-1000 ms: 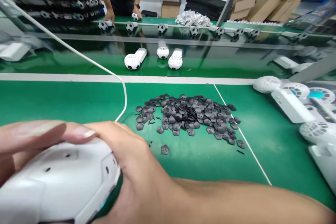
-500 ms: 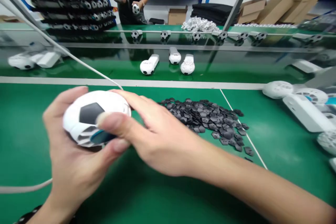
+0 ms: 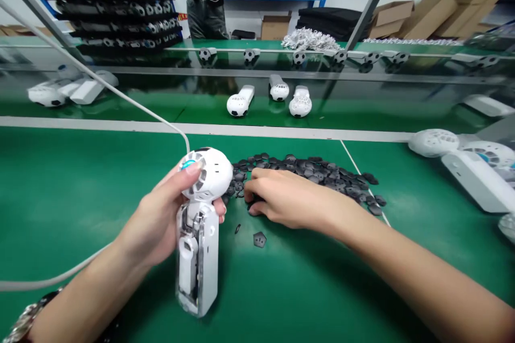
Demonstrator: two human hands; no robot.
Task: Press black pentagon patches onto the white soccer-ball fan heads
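While the left hand (image 3: 161, 220) is closed around the neck of the handheld fan (image 3: 199, 236), its thumb lies across the round white head. The head points to 12 o'clock. The open-backed handle runs down to 6 o'clock, and whether its lower end touches the green mat (image 3: 80, 182) cannot be determined.

The right hand (image 3: 281, 201) is at 3 o'clock of the fan head, palm down on the near edge of the pile of dark pentagon pieces (image 3: 322, 171). Its fingertips curl under onto the pieces, and whether they pinch one cannot be determined.

One loose pentagon piece (image 3: 259, 239) lies at 6 o'clock of those fingertips, apart from the pile. A white cable (image 3: 132, 104) runs from 10 o'clock to behind the fan head. Three finished fans (image 3: 239, 103) lie on the belt at 12 o'clock. Beyond them stands another person (image 3: 207, 5).
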